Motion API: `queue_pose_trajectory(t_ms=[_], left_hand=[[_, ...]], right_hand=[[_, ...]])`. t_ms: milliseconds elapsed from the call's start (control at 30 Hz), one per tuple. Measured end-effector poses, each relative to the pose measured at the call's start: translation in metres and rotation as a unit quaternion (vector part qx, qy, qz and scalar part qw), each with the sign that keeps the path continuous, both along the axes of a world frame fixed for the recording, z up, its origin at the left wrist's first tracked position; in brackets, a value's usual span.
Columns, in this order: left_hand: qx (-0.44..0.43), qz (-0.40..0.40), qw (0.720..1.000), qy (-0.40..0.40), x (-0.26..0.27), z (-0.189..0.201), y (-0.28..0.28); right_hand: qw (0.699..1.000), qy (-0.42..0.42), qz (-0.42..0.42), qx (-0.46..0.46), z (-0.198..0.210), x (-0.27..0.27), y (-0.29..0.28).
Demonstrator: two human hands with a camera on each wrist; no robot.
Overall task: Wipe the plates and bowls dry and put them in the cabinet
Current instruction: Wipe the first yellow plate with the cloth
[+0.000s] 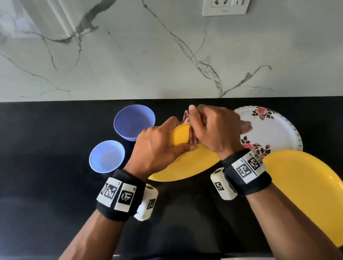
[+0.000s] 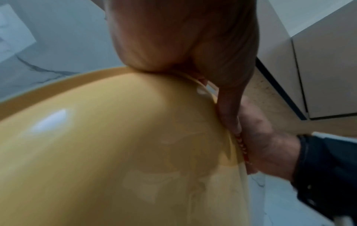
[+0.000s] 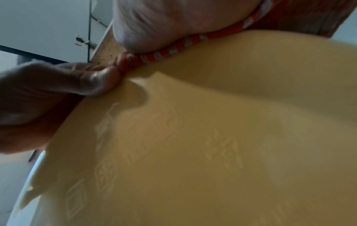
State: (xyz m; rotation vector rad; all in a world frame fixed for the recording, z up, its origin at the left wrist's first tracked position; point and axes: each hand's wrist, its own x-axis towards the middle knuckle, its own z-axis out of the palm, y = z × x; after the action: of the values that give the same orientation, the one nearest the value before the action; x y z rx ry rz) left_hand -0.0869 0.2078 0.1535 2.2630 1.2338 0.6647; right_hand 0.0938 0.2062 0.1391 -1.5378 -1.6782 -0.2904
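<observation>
I see my left hand (image 1: 156,147) curled round the rim of a round yellow plastic plate (image 1: 186,162), thumb on top, holding it tilted up off the black table (image 1: 38,159). My right hand (image 1: 214,129) is bunched round a red and white cloth (image 1: 186,118) and presses it on the plate's far rim. In the right wrist view the cloth (image 3: 173,50) runs along the plate's edge (image 3: 212,122), and the left thumb (image 3: 92,79) touches that edge just beside it. Behind my right hand lies a white round plate with pink roses (image 1: 271,131), flat on the table. A 2nd round yellow plate (image 1: 306,195) lies near my right arm. Left of my hands stand 2 blue plastic bowls (image 1: 133,122), open side up, the smaller one (image 1: 107,156) nearer to me. A marble wall (image 1: 132,52) rises behind the table.
</observation>
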Motion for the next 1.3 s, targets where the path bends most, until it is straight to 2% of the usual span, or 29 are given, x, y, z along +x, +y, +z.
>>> queue_pose_trajectory(t_ms=[67, 100, 133, 200, 233, 267, 367, 467, 500, 567, 700, 767, 800, 867, 900, 967, 1000, 1067, 1100, 1200, 1300], left_hand=[[-0.019, 0.021, 0.999, -0.022, -0.012, -0.007, 0.001], [-0.031, 0.041, 0.998, -0.043, -0.021, -0.012, 0.002], [-0.046, 0.062, 0.995, -0.07, -0.03, -0.016, 0.002], [-0.069, 0.082, 0.989, -0.107, -0.043, -0.022, -0.002], [-0.073, 0.078, 0.988, -0.112, -0.046, -0.023, -0.004], [-0.079, 0.071, 0.988, -0.109, -0.048, -0.022, -0.004], [-0.081, 0.04, 0.995, -0.047, -0.045, -0.006, 0.0], [-0.04, -0.026, 0.997, 0.059, -0.027, 0.01, 0.006], [-0.033, -0.041, 0.996, 0.069, -0.018, 0.013, 0.005], [-0.035, -0.051, 0.997, 0.051, -0.002, 0.016, 0.001], [-0.016, -0.042, 0.999, 0.001, 0.005, 0.008, -0.001], [-0.014, -0.034, 0.999, -0.03, -0.005, -0.001, -0.002], [-0.024, -0.025, 0.998, -0.047, -0.012, -0.006, -0.003], [-0.061, 0.006, 0.993, -0.101, -0.029, -0.016, -0.002], [-0.071, 0.014, 0.989, -0.128, -0.035, -0.019, -0.002], [-0.068, 0.011, 0.987, -0.145, -0.039, -0.02, -0.005], [-0.066, 0.003, 0.988, -0.141, -0.04, -0.018, -0.005], [-0.073, -0.015, 0.99, -0.121, -0.044, -0.009, -0.004], [-0.076, -0.029, 0.992, -0.095, -0.043, -0.003, -0.003], [-0.055, -0.08, 0.995, 0.029, -0.026, 0.016, -0.002], [-0.015, -0.082, 0.993, 0.086, 0.006, 0.023, -0.013]], right_hand=[[0.998, 0.063, 0.003, -0.004, -0.019, 0.016, 0.005], [0.99, 0.14, -0.002, -0.028, -0.034, 0.026, 0.007], [0.967, 0.249, -0.008, -0.059, -0.048, 0.032, 0.007], [0.894, 0.44, -0.021, -0.082, -0.071, 0.034, 0.001], [0.872, 0.483, -0.031, -0.074, -0.077, 0.033, -0.001], [0.87, 0.486, -0.044, -0.065, -0.076, 0.031, -0.003], [0.927, 0.37, -0.054, -0.024, -0.05, 0.03, -0.007], [0.989, 0.144, 0.004, 0.02, -0.015, 0.025, -0.01], [0.996, 0.077, 0.023, 0.025, -0.007, 0.02, -0.01], [1.0, 0.007, 0.026, 0.013, 0.001, 0.011, -0.011], [1.0, 0.013, 0.005, 0.015, -0.004, 0.011, -0.013], [0.995, 0.097, 0.006, 0.002, -0.013, 0.019, -0.014], [0.984, 0.176, 0.004, -0.009, -0.021, 0.025, -0.016], [0.938, 0.344, -0.005, -0.043, -0.043, 0.032, -0.015], [0.915, 0.401, -0.019, -0.048, -0.053, 0.034, -0.016], [0.884, 0.465, -0.032, -0.038, -0.064, 0.033, -0.016], [0.878, 0.477, -0.034, -0.03, -0.065, 0.032, -0.014], [0.888, 0.46, -0.02, -0.012, -0.058, 0.028, -0.014], [0.905, 0.425, -0.01, 0.0, -0.053, 0.029, -0.014], [0.978, 0.207, 0.02, 0.02, -0.031, 0.026, -0.015], [0.996, 0.067, 0.051, 0.021, -0.008, 0.01, -0.016]])
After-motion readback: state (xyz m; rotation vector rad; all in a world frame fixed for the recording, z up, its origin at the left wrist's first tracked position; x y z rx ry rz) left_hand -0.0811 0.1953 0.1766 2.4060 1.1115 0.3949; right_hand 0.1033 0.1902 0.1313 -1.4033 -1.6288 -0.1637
